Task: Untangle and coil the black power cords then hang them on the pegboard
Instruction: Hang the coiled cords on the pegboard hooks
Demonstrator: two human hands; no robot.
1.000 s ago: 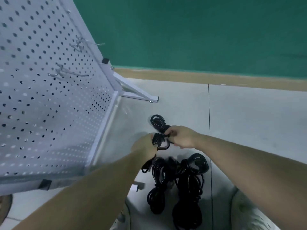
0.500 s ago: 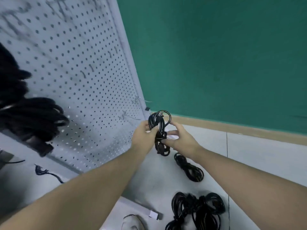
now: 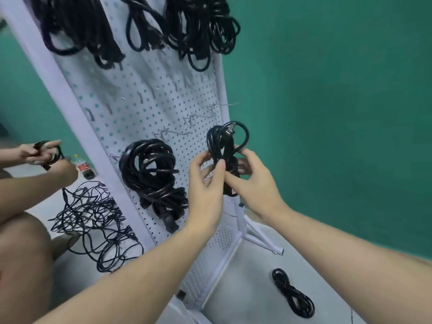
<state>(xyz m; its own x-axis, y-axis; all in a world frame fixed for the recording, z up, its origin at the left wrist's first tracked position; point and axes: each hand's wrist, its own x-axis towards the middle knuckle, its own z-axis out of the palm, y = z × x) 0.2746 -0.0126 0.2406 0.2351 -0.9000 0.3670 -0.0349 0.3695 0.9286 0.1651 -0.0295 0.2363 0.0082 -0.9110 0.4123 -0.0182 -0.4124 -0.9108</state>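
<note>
Green wall behind; white pegboard point(image 3: 145, 108) stands tilted on a pale floor point(image 3: 245, 288). Both forearms reach up and forward, hands meeting at the board's right edge. Left hand point(image 3: 205, 183): thumb and forefinger pinch the coil point(image 3: 224, 148) at its waist, remaining fingers loosely curled below. Right hand point(image 3: 254, 183): fingers curled around the coil from the right, thumb pressing its lower part. Coil upright between the fingertips, plug point(image 3: 230, 132) at the top loop, just below bare hooks point(image 3: 198, 116). Left of the left fingers a hung bundle point(image 3: 152, 174); more bundles point(image 3: 198, 26) well above. Below the right wrist, a coiled cord point(image 3: 293, 292) on the floor.

Versus 0.5 s ago: hands and coil raised, closer to the board; view swung up and left, so the upper bundles, a tangle point(image 3: 93, 220) of thin cords and a second person's hands point(image 3: 39, 153) now show.
</note>
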